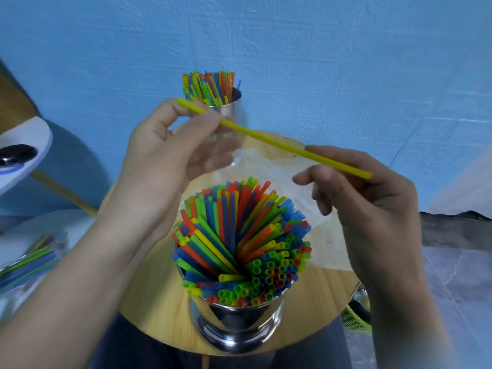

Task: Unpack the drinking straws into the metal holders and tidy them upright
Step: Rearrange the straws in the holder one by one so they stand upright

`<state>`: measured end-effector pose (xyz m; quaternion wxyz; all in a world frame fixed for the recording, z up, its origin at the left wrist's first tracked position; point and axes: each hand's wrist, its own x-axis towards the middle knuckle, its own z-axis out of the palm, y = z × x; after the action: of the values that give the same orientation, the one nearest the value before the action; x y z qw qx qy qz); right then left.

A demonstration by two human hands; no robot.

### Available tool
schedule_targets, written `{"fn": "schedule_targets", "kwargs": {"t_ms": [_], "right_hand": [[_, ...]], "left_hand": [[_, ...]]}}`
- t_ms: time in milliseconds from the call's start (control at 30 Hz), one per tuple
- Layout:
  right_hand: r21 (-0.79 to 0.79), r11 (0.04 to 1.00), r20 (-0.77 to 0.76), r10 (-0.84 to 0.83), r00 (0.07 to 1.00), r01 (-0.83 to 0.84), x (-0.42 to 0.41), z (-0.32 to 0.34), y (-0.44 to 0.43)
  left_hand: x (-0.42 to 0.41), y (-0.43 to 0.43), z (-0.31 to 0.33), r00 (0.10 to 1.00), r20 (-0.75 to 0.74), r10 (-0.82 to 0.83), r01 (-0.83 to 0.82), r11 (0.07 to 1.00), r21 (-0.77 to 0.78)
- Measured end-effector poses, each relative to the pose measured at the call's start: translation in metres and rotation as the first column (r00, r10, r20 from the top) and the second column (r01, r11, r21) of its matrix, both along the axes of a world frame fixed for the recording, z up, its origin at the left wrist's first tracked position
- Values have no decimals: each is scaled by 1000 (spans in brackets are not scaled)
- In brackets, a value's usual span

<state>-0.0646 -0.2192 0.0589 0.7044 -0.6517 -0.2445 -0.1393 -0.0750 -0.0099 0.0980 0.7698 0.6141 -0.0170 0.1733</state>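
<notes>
A single yellow straw (pixel 269 138) lies level in the air between both hands. My left hand (pixel 165 150) pinches its far-left end; my right hand (pixel 372 198) pinches it near the right end. Below them a shiny metal holder (pixel 237 323) stands at the near edge of the round wooden table (pixel 149 302), crammed with several coloured straws (pixel 239 243) that fan out in a twist. A second metal holder (pixel 229 113) stands at the table's far side, partly behind my left hand, with coloured straws (pixel 210 86) upright in it.
A clear plastic wrapper (pixel 274 166) lies on the table behind the near holder. At the left, a white round surface (pixel 53 222) carries a packet of more straws (pixel 26 265). A blue wall rises behind. A green basket (pixel 356 318) sits low right.
</notes>
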Motion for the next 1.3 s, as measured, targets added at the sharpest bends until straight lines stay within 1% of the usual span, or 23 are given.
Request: {"fn": "schedule_targets", "kwargs": {"t_ms": [33,100,133,200,267,333,400,467,567,633,700,767,800,900,967,1000,1067,1133,1167,1233,1300], "right_hand": [[50,999,2,1,1000,-1,0,0,-1],[122,992,13,-17,1000,16,1,0,-2],[149,988,18,-42,999,38,2,0,-2],[191,976,20,-109,994,103,2,2,-3],[223,963,11,-155,988,149,2,4,-5],[195,967,17,-170,985,163,2,6,-6],[103,981,31,-168,985,164,2,5,-5],[-25,988,45,-154,987,155,2,2,-2],[-206,970,47,-119,992,126,2,-3,2],[-282,952,38,-112,993,118,1,-6,4],[-290,950,26,-114,993,117,0,-8,4],[-255,960,6,-115,993,113,0,-9,5],[-234,966,-7,-116,993,111,-1,-9,6],[-205,971,2,-127,992,124,-2,-9,6],[-237,962,24,-137,990,139,-2,-9,5],[-266,953,35,-143,989,147,-2,-10,5],[-334,928,62,-152,986,164,-2,-11,4],[-392,907,54,-145,988,155,-2,-12,5],[-414,899,46,-137,990,144,-1,-13,5],[-426,898,15,-110,994,106,1,-15,5],[-404,912,-10,-85,996,74,2,-16,4]], "left_hand": [[1,2,-4,999,-49,-11,13,999,45],[3,4,-11,991,-127,-40,66,976,206],[2,4,-13,988,-146,-56,97,951,294],[2,3,-13,984,-150,-100,158,879,450],[2,4,-12,974,-173,-145,220,781,585],[3,5,-13,968,-202,-150,248,700,670],[5,5,-13,971,-193,-140,237,656,717],[7,2,-12,975,-170,-145,223,626,747],[11,0,-12,976,-159,-151,218,595,774],[13,0,-12,980,-138,-141,195,575,795],[13,1,-11,984,-113,-140,172,545,821],[11,0,-10,981,-113,-160,180,507,843],[11,-1,-10,979,-112,-168,183,504,844],[10,-4,-10,985,-77,-154,146,507,849],[9,-5,-10,988,-63,-142,128,515,847],[9,-5,-9,990,-55,-134,118,534,837],[9,-2,-9,995,-15,-102,73,592,803],[8,-1,-6,996,50,-75,13,661,750],[8,-3,-3,994,83,-74,-6,712,702],[7,-4,2,986,152,-73,-25,830,557],[7,-1,6,975,223,-26,-75,898,433]]}}
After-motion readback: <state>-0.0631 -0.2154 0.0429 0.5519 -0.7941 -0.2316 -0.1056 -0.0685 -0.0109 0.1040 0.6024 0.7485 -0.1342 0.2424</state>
